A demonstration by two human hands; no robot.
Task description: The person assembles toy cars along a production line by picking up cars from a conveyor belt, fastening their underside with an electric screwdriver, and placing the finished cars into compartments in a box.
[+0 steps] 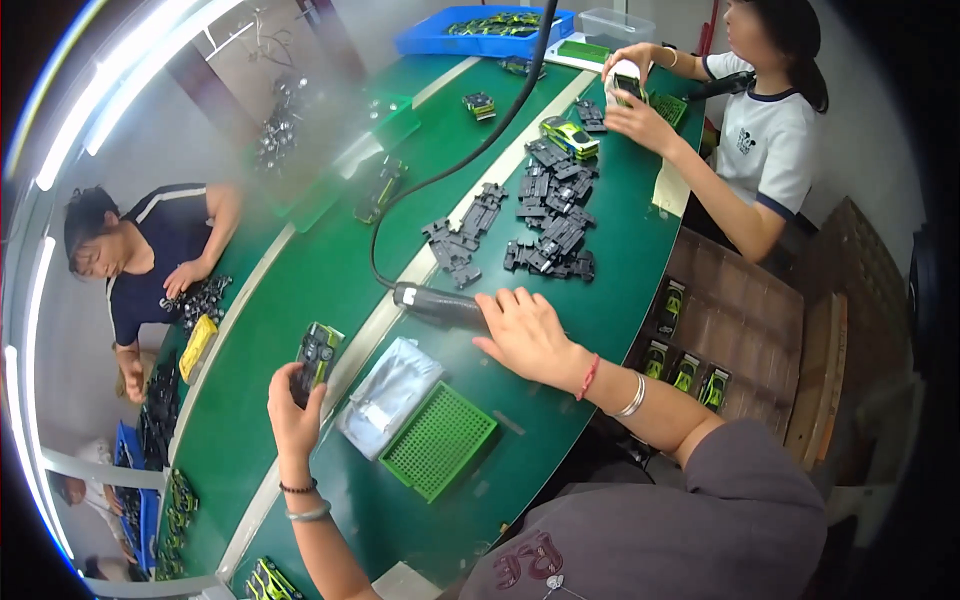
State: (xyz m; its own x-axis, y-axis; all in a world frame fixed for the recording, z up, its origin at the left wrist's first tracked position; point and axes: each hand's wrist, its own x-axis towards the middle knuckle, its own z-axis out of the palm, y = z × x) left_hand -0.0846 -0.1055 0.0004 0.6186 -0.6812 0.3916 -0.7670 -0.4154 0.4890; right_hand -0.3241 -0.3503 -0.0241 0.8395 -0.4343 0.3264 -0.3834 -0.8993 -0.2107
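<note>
My left hand (pixel 293 415) is closed around a toy car (pixel 318 350), whose black underside with wheels faces up, with a little green showing at its edge. My right hand (pixel 530 335) grips the end of a black corded electric screwdriver (pixel 437 303); the tool lies level above the green table, its tip hidden by the hand. Between my arms sit a green perforated basket (pixel 438 442) and a tray lined with clear plastic (pixel 390 395). Beyond the screwdriver lie loose black car chassis parts (pixel 550 215) in a heap.
The screwdriver's cable (pixel 440 178) hangs down across the table. A co-worker (pixel 765 150) at the right holds a white car. Another person (pixel 150 250) works across the table by small dark parts. A blue bin (pixel 480 42) stands far back; finished-looking cars (pixel 685 372) sit in a brown box.
</note>
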